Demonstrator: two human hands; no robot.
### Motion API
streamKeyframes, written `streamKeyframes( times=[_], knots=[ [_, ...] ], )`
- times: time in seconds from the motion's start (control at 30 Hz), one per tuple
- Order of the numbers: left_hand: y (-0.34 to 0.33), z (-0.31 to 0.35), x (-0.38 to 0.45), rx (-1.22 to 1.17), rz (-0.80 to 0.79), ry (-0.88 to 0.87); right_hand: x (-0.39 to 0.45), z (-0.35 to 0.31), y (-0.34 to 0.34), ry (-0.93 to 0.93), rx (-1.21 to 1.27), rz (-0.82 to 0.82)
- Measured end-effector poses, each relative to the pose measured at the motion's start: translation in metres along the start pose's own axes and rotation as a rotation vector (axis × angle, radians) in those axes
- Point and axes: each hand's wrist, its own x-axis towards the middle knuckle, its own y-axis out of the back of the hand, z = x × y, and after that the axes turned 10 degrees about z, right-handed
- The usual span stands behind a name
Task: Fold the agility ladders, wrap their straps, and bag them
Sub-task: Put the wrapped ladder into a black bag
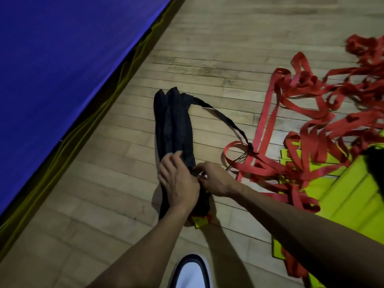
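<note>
Under both hands, on the wood floor (124, 194): one black bag (173, 123), long and narrow, lying flat. Left hand (178, 179) lies over the bag with its fingers curled onto the cloth, likely pinning it. Right hand (214, 179) pinches the gathered cloth beside the left, probably working the bag along the load. One yellow ladder end (200, 221) sticks out of the bag's mouth, nearer than the hands, so bagging looks nearly done. One black carry strap (224, 117) trails off beyond the right hand. Right of that hand: a loose tangle of red straps (311, 121) over yellow rungs (351, 194), uncountable, not yet folded. One shoe (192, 273) nearest the camera. One blue mat (62, 69) left of the hands.
</note>
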Motion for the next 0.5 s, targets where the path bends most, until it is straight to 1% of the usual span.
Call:
streamKeyframes(
  times=[0.03, 0.07, 0.1, 0.13, 0.17, 0.2, 0.27, 0.3, 0.4, 0.5],
  knots=[
    [-0.003, 0.006, 0.001, 0.019, -0.014, -0.178, -0.003, 0.005, 0.008, -0.034, -0.014, 0.041],
    [-0.009, 0.012, 0.002, 0.020, -0.091, -0.311, -0.005, 0.013, 0.014, -0.070, -0.032, 0.072],
    [-0.017, 0.021, 0.002, -0.023, -0.218, -0.356, -0.009, 0.023, 0.021, -0.114, -0.050, 0.095],
    [-0.023, 0.031, 0.000, -0.078, -0.363, -0.331, -0.014, 0.034, 0.027, -0.154, -0.063, 0.111],
    [-0.029, 0.038, -0.003, -0.125, -0.467, -0.283, -0.018, 0.045, 0.031, -0.185, -0.069, 0.123],
    [-0.036, 0.046, -0.005, -0.171, -0.523, -0.225, -0.022, 0.055, 0.036, -0.208, -0.070, 0.135],
    [-0.047, 0.058, -0.011, -0.207, -0.570, -0.131, -0.033, 0.068, 0.042, -0.238, -0.087, 0.125],
    [-0.051, 0.061, -0.014, -0.199, -0.589, -0.121, -0.036, 0.074, 0.044, -0.244, -0.094, 0.121],
    [-0.060, 0.068, -0.021, -0.199, -0.606, -0.146, -0.047, 0.090, 0.049, -0.241, -0.109, 0.121],
    [-0.066, 0.080, -0.031, -0.176, -0.622, -0.231, -0.062, 0.104, 0.058, -0.265, -0.105, 0.152]
  ],
)
